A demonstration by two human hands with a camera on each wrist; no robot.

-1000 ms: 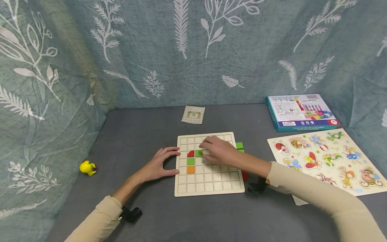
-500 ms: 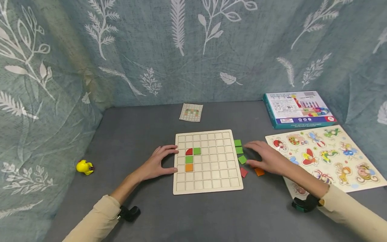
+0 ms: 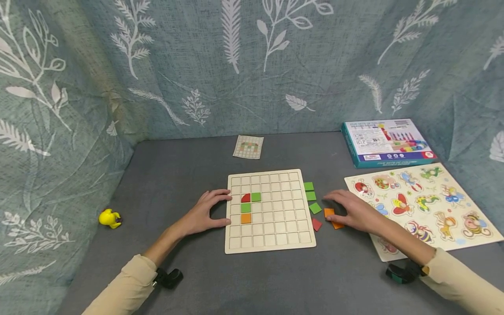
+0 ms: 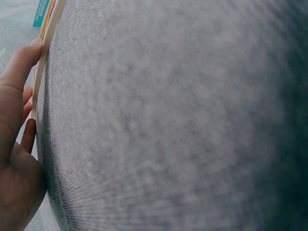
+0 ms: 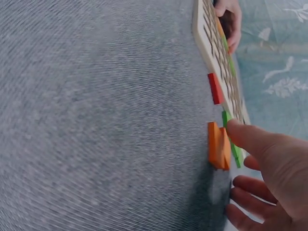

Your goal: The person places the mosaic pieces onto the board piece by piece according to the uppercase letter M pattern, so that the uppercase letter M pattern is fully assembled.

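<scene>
Two-handed: rested left grip [image 3: 199, 216], unclenched, against left edge of grid board [image 3: 277, 216]; hovered right grip [image 3: 357, 212], loose and empty, near orange tiles [image 3: 328, 212], apparently light, stiff, best pinched by edges.

We have a broad stretch of worktop [image 3: 275, 280] along the near side of the grid board [image 3: 275, 238], where hands can pass sideways. At the board's left edge the left hand [image 3: 202, 214] blocks the way, though we find room between it and the yellow duck [image 3: 110, 218]. Right of the board, loose green tiles [image 3: 311, 196], a red tile [image 3: 316, 225] and orange tiles [image 3: 328, 212] crowd the gap, as does the right hand [image 3: 352, 211]; the animal puzzle [image 3: 425, 214] narrows it further. Beyond the board, we can cross before meeting the pattern card [image 3: 248, 147].
</scene>
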